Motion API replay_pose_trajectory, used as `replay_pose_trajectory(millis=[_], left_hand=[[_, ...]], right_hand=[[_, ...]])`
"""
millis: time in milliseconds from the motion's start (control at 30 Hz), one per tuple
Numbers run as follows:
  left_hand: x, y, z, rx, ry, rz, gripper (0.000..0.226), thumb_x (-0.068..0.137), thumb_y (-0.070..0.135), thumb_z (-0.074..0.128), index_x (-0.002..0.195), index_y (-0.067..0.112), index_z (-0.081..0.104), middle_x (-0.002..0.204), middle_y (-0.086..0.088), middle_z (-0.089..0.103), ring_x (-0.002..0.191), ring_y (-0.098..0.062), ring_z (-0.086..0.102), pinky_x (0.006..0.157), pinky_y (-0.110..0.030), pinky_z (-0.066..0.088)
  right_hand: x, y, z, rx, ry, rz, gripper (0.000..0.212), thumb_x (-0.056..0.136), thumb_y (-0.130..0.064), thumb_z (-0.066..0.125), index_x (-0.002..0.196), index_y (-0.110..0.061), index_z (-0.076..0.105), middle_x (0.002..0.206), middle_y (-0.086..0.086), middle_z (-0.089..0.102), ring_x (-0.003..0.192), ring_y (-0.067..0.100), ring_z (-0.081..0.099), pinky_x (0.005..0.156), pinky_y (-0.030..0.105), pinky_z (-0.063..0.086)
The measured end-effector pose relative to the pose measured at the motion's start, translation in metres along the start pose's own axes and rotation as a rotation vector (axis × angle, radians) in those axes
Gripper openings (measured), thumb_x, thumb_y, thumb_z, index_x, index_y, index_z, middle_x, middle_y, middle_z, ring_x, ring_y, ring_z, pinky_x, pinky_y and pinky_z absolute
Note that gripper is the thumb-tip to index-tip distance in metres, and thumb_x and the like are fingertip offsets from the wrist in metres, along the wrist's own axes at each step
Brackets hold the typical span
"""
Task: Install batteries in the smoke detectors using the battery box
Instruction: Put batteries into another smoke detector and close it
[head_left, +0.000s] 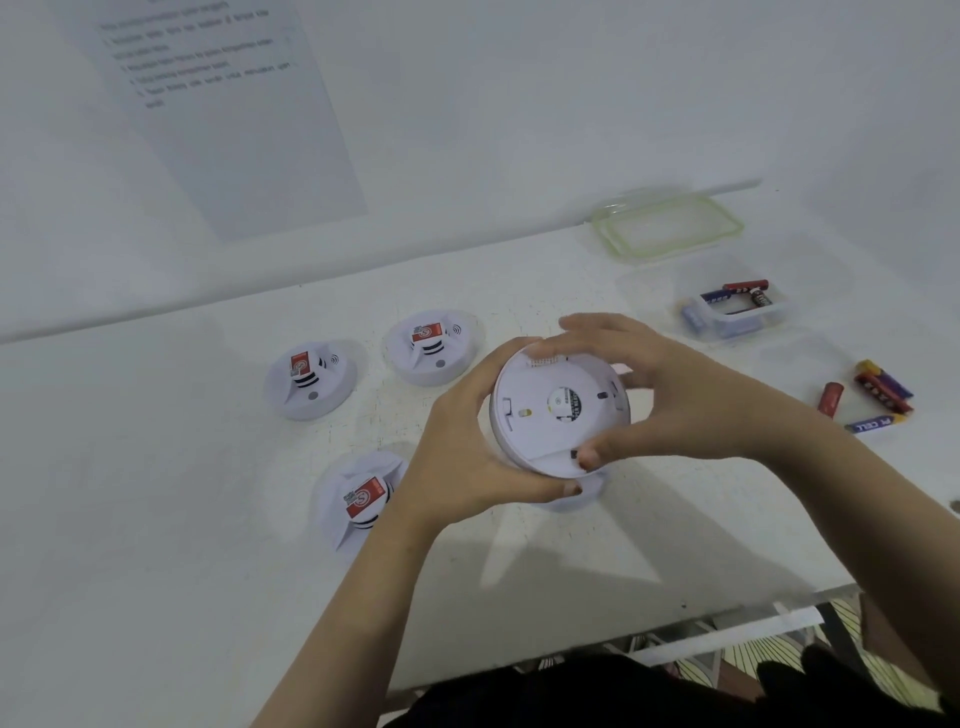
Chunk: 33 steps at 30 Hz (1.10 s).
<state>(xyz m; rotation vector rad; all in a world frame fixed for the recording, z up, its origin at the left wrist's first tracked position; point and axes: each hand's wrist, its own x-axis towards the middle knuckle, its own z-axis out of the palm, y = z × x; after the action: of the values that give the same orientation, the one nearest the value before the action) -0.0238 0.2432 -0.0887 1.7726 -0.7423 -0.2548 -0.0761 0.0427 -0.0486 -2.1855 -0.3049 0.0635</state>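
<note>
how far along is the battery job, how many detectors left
Done: the box is open, its lid set aside, and loose batteries lie on the table. In hand: both hands, left and right, hold one detector back-side up. Left: three detectors sit face up; I can't tell whether they have batteries.

Head-worn view, down over table

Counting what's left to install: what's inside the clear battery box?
The battery box holds a few batteries, red, dark and blue ones. Its clear walls blur them, so an exact count isn't possible. Its lid lies off, behind it.
</note>
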Motion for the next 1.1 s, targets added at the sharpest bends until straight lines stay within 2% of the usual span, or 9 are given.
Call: replay_pose_trajectory(millis=[133,200,333,433,567,667,833,967,1100], left_hand=[[-0.005,0.001,0.003,0.024,-0.003,0.018,0.091,0.051,0.000,0.093,0.127,0.032,0.052,0.119,0.017,0.062,0.114,-0.004,0.058,0.086,-0.013,0.047],[-0.007,0.001,0.006,0.038,-0.017,0.021,0.092,0.051,0.003,0.094,0.127,0.032,0.052,0.120,0.018,0.062,0.114,-0.003,0.058,0.086,-0.013,0.047],[-0.009,-0.003,0.012,0.062,-0.040,0.002,0.096,0.049,0.010,0.094,0.131,0.034,0.051,0.119,0.018,0.062,0.112,-0.001,0.059,0.084,-0.013,0.049],[-0.008,-0.001,0.015,0.075,-0.050,0.006,0.098,0.048,0.007,0.094,0.122,0.052,0.049,0.116,0.021,0.062,0.109,0.002,0.059,0.082,-0.016,0.052],[-0.005,0.004,0.016,0.084,-0.080,-0.008,0.089,0.047,0.024,0.090,0.112,0.066,0.047,0.115,0.022,0.062,0.106,0.003,0.060,0.084,-0.023,0.055],[-0.004,0.001,0.017,0.096,-0.087,-0.015,0.091,0.048,0.019,0.092,0.119,0.055,0.047,0.118,0.023,0.061,0.109,0.004,0.059,0.085,-0.014,0.050],[-0.003,0.000,0.017,0.112,-0.124,-0.019,0.089,0.048,0.018,0.093,0.127,0.034,0.054,0.115,0.016,0.064,0.109,-0.005,0.061,0.085,-0.018,0.052],[-0.002,-0.001,0.018,0.111,-0.115,-0.029,0.088,0.047,0.027,0.092,0.127,0.028,0.055,0.115,0.010,0.065,0.110,-0.013,0.061,0.088,-0.028,0.053],[0.001,0.000,0.019,0.107,-0.112,-0.029,0.088,0.048,0.017,0.094,0.126,0.028,0.056,0.114,0.010,0.065,0.110,-0.014,0.062,0.088,-0.030,0.054]], right_hand=[[-0.008,-0.006,-0.001,-0.335,0.051,-0.059,0.066,0.067,-0.032,0.082,0.124,-0.045,0.053,0.143,-0.017,0.027,0.127,-0.004,0.033,0.096,0.013,0.034],[-0.012,-0.011,0.000,-0.473,0.058,-0.135,0.061,0.069,-0.032,0.078,0.126,-0.033,0.056,0.143,-0.011,0.032,0.125,0.000,0.036,0.095,0.020,0.039],[-0.014,-0.017,0.002,-0.693,0.021,-0.235,0.059,0.064,-0.037,0.071,0.118,-0.014,0.061,0.135,0.002,0.047,0.116,0.014,0.049,0.088,0.021,0.038],[-0.015,-0.016,0.003,-0.789,-0.004,-0.234,0.066,0.061,-0.042,0.067,0.117,-0.010,0.059,0.126,0.004,0.052,0.103,0.021,0.057,0.084,0.022,0.040],[-0.018,-0.011,0.005,-0.838,0.002,-0.244,0.068,0.061,-0.044,0.064,0.118,-0.006,0.057,0.119,0.005,0.055,0.093,0.020,0.058,0.084,0.020,0.037],[-0.019,-0.010,0.006,-0.839,-0.014,-0.235,0.067,0.062,-0.045,0.062,0.116,-0.006,0.058,0.118,0.004,0.054,0.089,0.018,0.055,0.083,0.018,0.032],[-0.020,-0.010,-0.007,-0.767,-0.063,-0.177,0.061,0.065,-0.047,0.069,0.120,-0.019,0.061,0.126,0.001,0.050,0.105,0.019,0.054,0.085,0.024,0.033],[-0.018,-0.015,-0.015,-0.825,-0.131,-0.106,0.064,0.069,-0.046,0.072,0.128,-0.027,0.054,0.107,-0.004,0.059,0.097,0.018,0.051,0.084,0.029,0.035],[-0.015,-0.013,-0.013,-0.880,-0.129,-0.125,0.059,0.068,-0.046,0.069,0.120,-0.019,0.057,0.097,-0.003,0.062,0.088,0.019,0.055,0.082,0.028,0.034]])
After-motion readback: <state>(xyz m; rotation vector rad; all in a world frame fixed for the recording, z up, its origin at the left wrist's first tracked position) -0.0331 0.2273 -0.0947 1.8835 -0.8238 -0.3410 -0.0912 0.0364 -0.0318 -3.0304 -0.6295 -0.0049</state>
